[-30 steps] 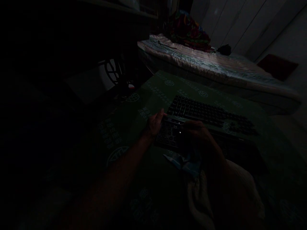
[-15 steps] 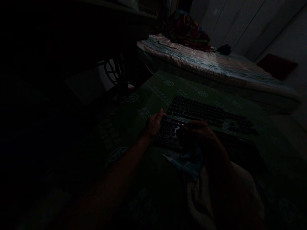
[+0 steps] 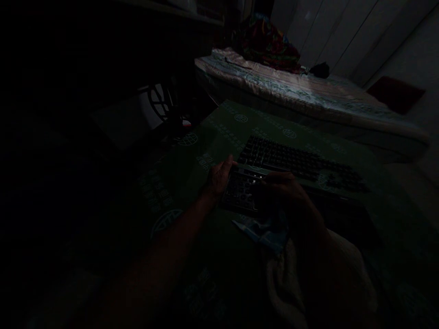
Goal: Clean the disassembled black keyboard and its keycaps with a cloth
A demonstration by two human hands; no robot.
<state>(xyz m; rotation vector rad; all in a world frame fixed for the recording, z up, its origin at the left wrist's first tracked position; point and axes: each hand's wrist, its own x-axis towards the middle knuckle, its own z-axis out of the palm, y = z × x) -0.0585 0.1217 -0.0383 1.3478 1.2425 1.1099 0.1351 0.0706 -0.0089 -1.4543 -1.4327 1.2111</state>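
While your left hand clasped the left end of the dark keyboard base, your right hand was bent over it.

The hands (image 3: 218, 177) (image 3: 283, 185) were apart — a stretch of the base (image 3: 238, 194) with small fittings showed between them, the rest running out past your right wrist. Your right fingers were drawn in, though what they held could not be told in the gloom. Just beyond both hands, rows of dark keycaps (image 3: 291, 157) lay on the green table (image 3: 192, 171); below the right hand — nearer you — were a crumpled blue piece (image 3: 264, 230) and a pale towel (image 3: 284, 278).
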